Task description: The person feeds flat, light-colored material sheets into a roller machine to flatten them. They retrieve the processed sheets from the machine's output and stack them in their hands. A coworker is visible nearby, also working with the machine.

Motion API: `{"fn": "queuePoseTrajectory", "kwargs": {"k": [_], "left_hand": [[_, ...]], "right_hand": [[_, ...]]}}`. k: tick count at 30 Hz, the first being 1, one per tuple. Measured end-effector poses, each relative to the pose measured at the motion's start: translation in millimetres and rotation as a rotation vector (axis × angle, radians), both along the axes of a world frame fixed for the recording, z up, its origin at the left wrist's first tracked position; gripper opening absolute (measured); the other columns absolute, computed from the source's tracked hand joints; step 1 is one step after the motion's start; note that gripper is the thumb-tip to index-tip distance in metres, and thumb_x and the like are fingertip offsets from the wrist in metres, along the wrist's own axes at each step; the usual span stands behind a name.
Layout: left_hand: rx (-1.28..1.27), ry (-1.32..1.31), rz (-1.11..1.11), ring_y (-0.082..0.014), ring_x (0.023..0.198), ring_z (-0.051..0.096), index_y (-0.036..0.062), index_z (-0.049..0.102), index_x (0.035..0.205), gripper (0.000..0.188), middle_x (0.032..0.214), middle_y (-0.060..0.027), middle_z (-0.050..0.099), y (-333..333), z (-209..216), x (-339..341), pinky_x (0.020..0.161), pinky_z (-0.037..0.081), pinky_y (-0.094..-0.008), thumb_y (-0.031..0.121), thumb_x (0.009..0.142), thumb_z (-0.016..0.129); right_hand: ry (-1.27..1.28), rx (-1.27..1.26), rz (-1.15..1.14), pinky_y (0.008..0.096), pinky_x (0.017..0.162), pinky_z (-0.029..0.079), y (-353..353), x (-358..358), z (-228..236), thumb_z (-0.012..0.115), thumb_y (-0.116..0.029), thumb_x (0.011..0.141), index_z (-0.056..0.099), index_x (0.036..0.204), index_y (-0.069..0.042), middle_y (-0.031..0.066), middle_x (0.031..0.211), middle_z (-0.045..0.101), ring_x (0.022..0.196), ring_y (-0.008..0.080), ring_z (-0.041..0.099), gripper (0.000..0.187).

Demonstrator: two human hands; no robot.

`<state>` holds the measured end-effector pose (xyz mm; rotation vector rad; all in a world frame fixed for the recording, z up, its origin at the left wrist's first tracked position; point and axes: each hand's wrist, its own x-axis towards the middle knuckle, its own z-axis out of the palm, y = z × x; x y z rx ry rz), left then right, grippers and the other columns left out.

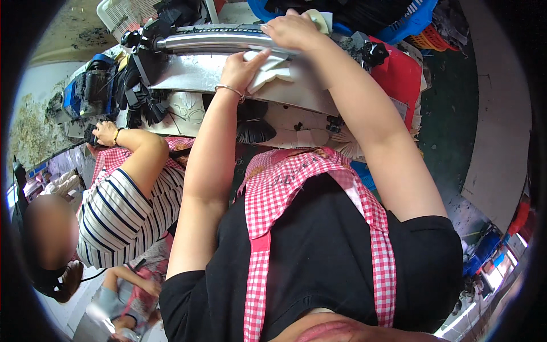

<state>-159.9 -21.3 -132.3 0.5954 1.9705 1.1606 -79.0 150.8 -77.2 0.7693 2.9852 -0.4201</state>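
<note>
My left hand is at the near side of a long shiny metal roller, its thumb stretched over several white folded, sheet-like pieces. The hand appears to grip their left edge; its other fingers are partly hidden. My right hand lies over the right part of the roller, back upward, with its fingers apart and pointing left. Its palm is hidden. Just beyond its wrist is a cream-coloured roll, like a tape roll. Beneath the left hand runs a pale metal plate in front of the roller.
Black scraps hang at the machine's left end, beside a blue-and-black motor-like unit. A blue basket with black material stands behind right; a red panel is nearer. A co-worker in a striped top sits left, another person behind.
</note>
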Motion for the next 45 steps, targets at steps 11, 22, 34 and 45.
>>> {"fn": "queuePoseTrajectory", "kwargs": {"k": [11,22,34,45], "left_hand": [[0.340,-0.723,-0.031,-0.0181,0.103,0.068,-0.0024,0.063,0.130,0.056,0.116,-0.0125,0.070,-143.5,43.7,43.9,0.092,0.055,-0.0317,0.000,0.078,0.080],[0.387,-0.209,0.032,-0.0125,0.096,0.065,0.0031,0.069,0.120,0.038,0.108,-0.0067,0.069,-66.2,48.0,50.2,0.084,0.053,-0.0260,0.007,0.084,0.079],[-0.105,-0.427,-0.025,-0.0080,0.063,0.063,-0.0025,0.070,0.107,0.033,0.082,-0.0040,0.069,-54.8,18.1,30.1,0.052,0.048,-0.0215,0.028,0.094,0.074],[0.275,-0.450,-0.186,-0.0124,0.090,0.068,-0.0067,0.062,0.121,0.039,0.105,-0.0095,0.069,-95.7,58.0,52.5,0.078,0.056,-0.0271,0.016,0.091,0.074]], "right_hand": [[0.477,0.191,0.477,0.0390,0.080,0.042,-83.2,104.2,-13.1,0.068,-0.013,0.075,0.068,0.083,-0.012,0.0040,0.085,0.061,0.094,0.0224,0.056,0.008],[0.612,-0.223,0.136,0.0416,0.094,0.049,-84.8,103.9,15.0,0.072,-0.012,0.085,0.071,0.108,-0.004,0.0118,0.106,0.069,0.105,0.0302,0.061,0.024],[0.399,-0.020,0.076,0.0415,0.099,0.047,-26.2,49.0,4.5,0.059,-0.026,0.097,0.071,0.111,-0.011,0.0080,0.116,0.068,0.116,0.0298,0.057,0.024],[0.431,-0.122,0.044,0.0443,0.089,0.052,-10.9,38.2,2.3,0.062,-0.022,0.088,0.068,0.107,-0.009,0.0146,0.109,0.071,0.104,0.0375,0.066,0.024]]}}
